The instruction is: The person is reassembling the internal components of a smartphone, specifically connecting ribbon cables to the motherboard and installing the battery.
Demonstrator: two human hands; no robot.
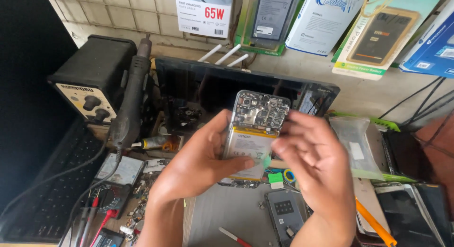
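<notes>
My left hand [196, 164] holds an opened smartphone [255, 128] upright above the bench, its back cover off. The circuit board shows at the top and a white and yellow battery fills the middle. My thumb lies across the battery's lower part. My right hand [317, 162] is at the phone's right edge, slightly blurred, with its fingertips touching the battery's side near a small green tab [267, 160]. Whether those fingers pinch the tab is unclear.
A black hot-air rework station [92, 81] with its handpiece [130, 102] stands at the left. A multimeter [118, 173] with red and black leads lies below it. A grey mat [227, 214] carries another phone back [283, 216], screws and a red tool. Stacked phones and a plastic bag [354, 143] sit on the right; boxed goods hang on the wall.
</notes>
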